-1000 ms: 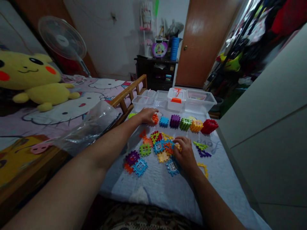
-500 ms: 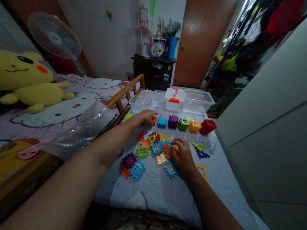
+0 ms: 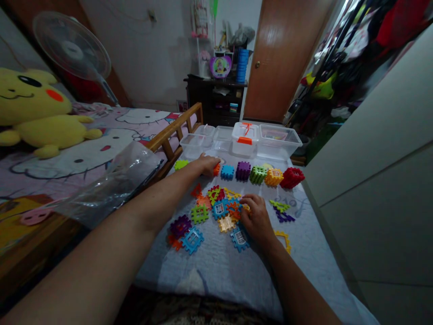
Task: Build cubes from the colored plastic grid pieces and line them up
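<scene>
My left hand [image 3: 208, 165] reaches to the row of stacked plastic tiles, its fingers closed around or against the orange stack [image 3: 216, 169], mostly hidden behind them. Right of it stand blue [image 3: 227, 172], purple [image 3: 242, 171], green [image 3: 258, 174], yellow [image 3: 274, 177] and red [image 3: 292, 178] stacks. My right hand [image 3: 255, 217] rests at the loose tile pile, fingers curled at an orange tile [image 3: 234, 209] and a small yellow piece; whether it grips them is unclear. Near it lie blue tiles [image 3: 240, 239] and a pale orange tile [image 3: 226, 223].
Clear plastic boxes [image 3: 280, 141] line the table's far edge. A wooden bed rail [image 3: 172, 131] and a plastic bag [image 3: 115, 185] are on the left. Loose green and dark blue pieces [image 3: 284, 215] and a yellow frame [image 3: 287, 243] lie on the right.
The view has shifted slightly. Both hands stay in nearly the same places, and no tile has clearly moved.
</scene>
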Demonstrator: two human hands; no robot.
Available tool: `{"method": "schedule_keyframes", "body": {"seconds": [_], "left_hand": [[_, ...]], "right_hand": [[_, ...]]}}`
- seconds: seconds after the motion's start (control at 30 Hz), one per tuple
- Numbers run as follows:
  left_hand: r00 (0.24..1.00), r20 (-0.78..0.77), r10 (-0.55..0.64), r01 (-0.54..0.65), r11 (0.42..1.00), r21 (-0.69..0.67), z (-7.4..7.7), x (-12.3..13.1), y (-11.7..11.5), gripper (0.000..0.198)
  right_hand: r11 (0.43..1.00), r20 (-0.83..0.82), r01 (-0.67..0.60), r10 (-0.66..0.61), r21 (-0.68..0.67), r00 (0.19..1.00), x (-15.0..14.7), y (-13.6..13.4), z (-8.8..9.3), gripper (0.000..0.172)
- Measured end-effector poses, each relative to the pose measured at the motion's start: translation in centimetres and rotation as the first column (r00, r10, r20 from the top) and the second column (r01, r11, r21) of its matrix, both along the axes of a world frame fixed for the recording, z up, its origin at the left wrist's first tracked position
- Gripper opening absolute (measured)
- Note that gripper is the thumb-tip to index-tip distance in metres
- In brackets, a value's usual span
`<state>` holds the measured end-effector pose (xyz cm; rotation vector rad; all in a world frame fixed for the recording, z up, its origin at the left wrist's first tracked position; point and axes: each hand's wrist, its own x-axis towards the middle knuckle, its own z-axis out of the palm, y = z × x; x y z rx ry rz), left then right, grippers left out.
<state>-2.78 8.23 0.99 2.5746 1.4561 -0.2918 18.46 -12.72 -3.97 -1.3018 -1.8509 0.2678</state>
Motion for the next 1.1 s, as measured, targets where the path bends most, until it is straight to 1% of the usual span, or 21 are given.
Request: {"method": "schedule_keyframes", "body": {"seconds": [0.17, 0.27, 0.4, 0.47, 0.57, 0.63, 0.7, 0.8, 0.9, 1.0, 1.1], "left_hand": [[1.0, -0.009, -0.017, 0.017, 0.999, 0.046, 0.3, -0.1, -0.7, 0.051], [1.0, -0.012, -0.024, 0.025, 0.999, 0.046, 0.6, -0.1, -1.0, 0.047], [1.0, 0.008, -0.015, 0.014, 0.999, 0.049, 0.9, 0.1, -1.3, 0.047], [1.0, 0.015, -0.004, 0.003, 0.999, 0.053, 0.9, 0.1, -1.4, 0.054], [1.0, 0.001, 0.005, -0.005, 0.998, 0.064, 1.2, 0.0, -1.6, 0.075], [1.0, 0.004, -0.007, 0.007, 0.996, 0.092, 1.7, -0.2, -1.8, 0.087], [0.999, 0.031, -0.024, 0.019, 0.991, 0.135, 2.3, -0.6, -2.4, 0.092], [0.993, 0.11, -0.038, 0.015, 0.98, 0.199, 3.3, -1.8, -4.5, 0.086], [0.982, 0.182, -0.058, 0.021, 0.98, 0.199, 3.7, -3.5, -8.3, 0.071], [0.97, 0.231, -0.081, 0.046, 0.987, 0.154, 3.2, -5.1, -12.5, 0.052], [0.952, 0.298, -0.065, 0.03, 0.992, 0.12, 1.8, -5.9, -16.0, 0.042]], "right_hand": [[1.0, 0.011, -0.007, 0.007, -0.008, 1.0, -0.1, 0.0, 0.0, 0.025], [1.0, 0.008, -0.01, 0.01, -0.016, 1.0, -0.1, 0.0, 0.1, 0.024], [1.0, 0.004, -0.01, 0.01, -0.027, 1.0, -0.1, 0.0, 0.1, 0.024], [1.0, 0.008, -0.005, 0.005, -0.028, 1.0, 0.0, 0.0, 0.1, 0.024], [1.0, 0.009, 0.0, 0.0, -0.024, 1.0, 0.0, 0.0, 0.0, 0.024], [1.0, 0.006, -0.001, 0.001, -0.025, 1.0, 0.1, 0.0, 0.0, 0.025], [1.0, -0.007, 0.012, -0.012, -0.029, 1.0, 0.1, 0.0, 0.1, 0.027], [0.998, -0.028, 0.05, -0.051, -0.045, 0.998, 0.2, 0.0, 0.3, 0.031], [0.997, 0.001, 0.037, -0.037, -0.067, 0.999, 0.4, 0.0, 0.3, 0.033], [0.997, 0.07, 0.008, -0.002, -0.082, 0.998, 0.4, 0.1, -0.1, 0.032], [0.995, 0.147, 0.011, 0.004, -0.098, 0.989, 0.1, 0.1, -0.7, 0.036]]}}
